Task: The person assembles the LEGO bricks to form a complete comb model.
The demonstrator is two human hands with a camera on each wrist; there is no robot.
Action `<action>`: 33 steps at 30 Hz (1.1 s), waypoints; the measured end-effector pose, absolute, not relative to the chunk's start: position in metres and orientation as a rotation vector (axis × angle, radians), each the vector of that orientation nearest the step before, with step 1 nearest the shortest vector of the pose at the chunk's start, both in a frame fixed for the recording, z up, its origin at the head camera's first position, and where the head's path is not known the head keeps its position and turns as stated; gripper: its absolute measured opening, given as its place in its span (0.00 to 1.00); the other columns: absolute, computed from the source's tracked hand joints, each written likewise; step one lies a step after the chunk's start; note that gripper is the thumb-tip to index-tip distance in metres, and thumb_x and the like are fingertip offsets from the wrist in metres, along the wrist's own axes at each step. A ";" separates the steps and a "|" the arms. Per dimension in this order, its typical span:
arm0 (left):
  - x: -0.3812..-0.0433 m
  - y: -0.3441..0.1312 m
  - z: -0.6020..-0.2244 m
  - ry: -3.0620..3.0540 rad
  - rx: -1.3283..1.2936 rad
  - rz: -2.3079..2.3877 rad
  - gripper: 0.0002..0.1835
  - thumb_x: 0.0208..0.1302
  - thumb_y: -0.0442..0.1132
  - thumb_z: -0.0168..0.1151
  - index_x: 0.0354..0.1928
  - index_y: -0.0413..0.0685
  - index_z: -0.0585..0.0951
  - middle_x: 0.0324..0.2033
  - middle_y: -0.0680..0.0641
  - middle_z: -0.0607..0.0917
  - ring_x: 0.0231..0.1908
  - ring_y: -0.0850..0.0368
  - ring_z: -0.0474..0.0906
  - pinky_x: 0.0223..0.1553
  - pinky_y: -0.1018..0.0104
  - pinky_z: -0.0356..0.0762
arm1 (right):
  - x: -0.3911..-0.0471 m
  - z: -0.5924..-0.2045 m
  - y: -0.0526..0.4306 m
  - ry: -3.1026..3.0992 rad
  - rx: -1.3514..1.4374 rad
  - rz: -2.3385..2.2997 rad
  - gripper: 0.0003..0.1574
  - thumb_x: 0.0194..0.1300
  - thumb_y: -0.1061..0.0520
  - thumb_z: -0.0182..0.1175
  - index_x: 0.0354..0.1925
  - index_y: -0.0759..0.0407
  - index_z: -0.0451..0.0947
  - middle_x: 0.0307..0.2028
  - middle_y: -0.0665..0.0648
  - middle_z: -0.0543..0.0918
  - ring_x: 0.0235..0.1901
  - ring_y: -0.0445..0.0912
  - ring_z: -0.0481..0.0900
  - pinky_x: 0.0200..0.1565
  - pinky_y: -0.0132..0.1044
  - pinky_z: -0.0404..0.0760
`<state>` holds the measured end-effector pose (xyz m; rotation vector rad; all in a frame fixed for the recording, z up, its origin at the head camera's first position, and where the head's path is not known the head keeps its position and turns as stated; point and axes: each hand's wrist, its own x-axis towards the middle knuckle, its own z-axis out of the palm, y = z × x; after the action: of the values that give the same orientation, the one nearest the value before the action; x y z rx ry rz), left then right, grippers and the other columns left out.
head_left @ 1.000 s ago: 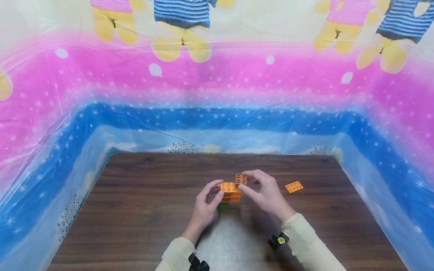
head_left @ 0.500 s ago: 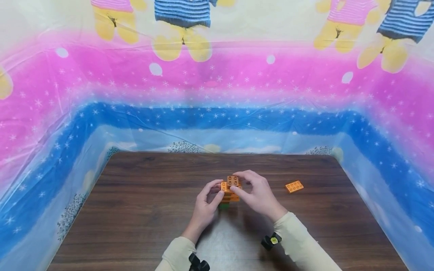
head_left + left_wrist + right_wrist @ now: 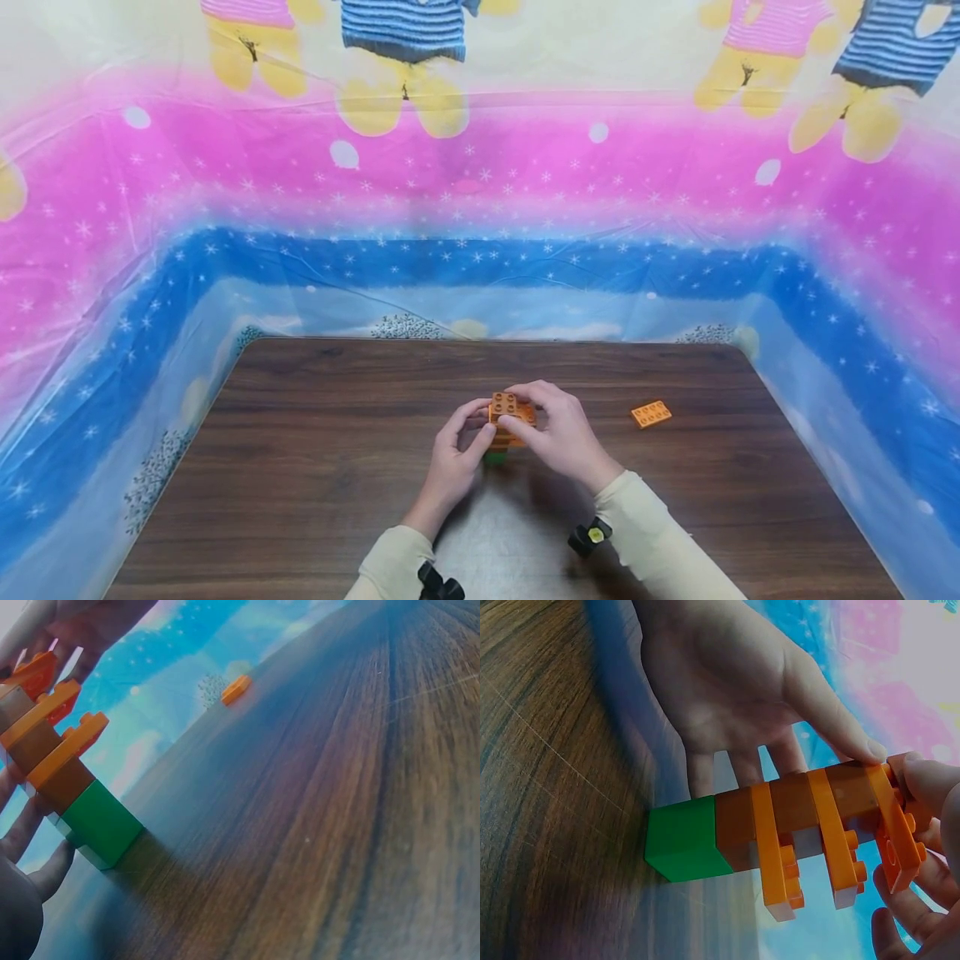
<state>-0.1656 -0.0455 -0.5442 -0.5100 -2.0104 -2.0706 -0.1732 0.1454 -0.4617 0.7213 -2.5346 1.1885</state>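
Observation:
A tower of toy building bricks stands upright on the table, with a green brick at its foot. Above that, brown bricks alternate with longer orange plates that jut out to one side. My left hand holds the tower from the left, thumb near the top orange plate and fingers along the far side. With thumb and fingertips, my right hand pinches a square brown brick at the left end of the top plate. In the right wrist view, that hand partly covers the brick.
A loose orange plate with studs lies on the wooden table to the right of the hands. Behind the table and along its sides hangs a patterned pink and blue cloth.
My right hand has moved left with the brown brick, from beyond the top plate's right end to over its left end. The left hand and tower have stayed put.

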 end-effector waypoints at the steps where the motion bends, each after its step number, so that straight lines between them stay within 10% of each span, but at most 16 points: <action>1: -0.166 -0.045 -0.544 -2.011 -0.508 -2.069 0.19 0.76 0.34 0.63 0.66 0.49 0.79 0.54 0.43 0.84 0.57 0.47 0.82 0.59 0.58 0.80 | -0.173 -0.462 0.145 -2.534 0.723 1.186 0.21 0.68 0.48 0.74 0.56 0.52 0.85 0.48 0.48 0.86 0.45 0.40 0.84 0.44 0.37 0.86; 20: -0.165 -0.044 -0.543 -2.020 -0.497 -2.056 0.19 0.76 0.34 0.62 0.65 0.49 0.79 0.54 0.43 0.84 0.57 0.45 0.82 0.60 0.49 0.79 | -0.178 -0.458 0.149 -2.521 0.859 1.079 0.21 0.68 0.49 0.73 0.56 0.55 0.86 0.47 0.48 0.87 0.47 0.43 0.83 0.45 0.51 0.85; 33: -0.164 -0.045 -0.542 -2.037 -0.479 -2.069 0.19 0.77 0.36 0.62 0.66 0.50 0.79 0.55 0.44 0.84 0.58 0.46 0.81 0.62 0.45 0.77 | -0.179 -0.453 0.150 -2.555 0.907 1.023 0.21 0.70 0.49 0.71 0.56 0.56 0.86 0.46 0.48 0.86 0.40 0.40 0.81 0.36 0.41 0.82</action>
<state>-0.1642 -0.0447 -0.5416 -0.4791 -2.0366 -2.0689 -0.1795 0.1499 -0.4528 0.9074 -2.5551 1.0228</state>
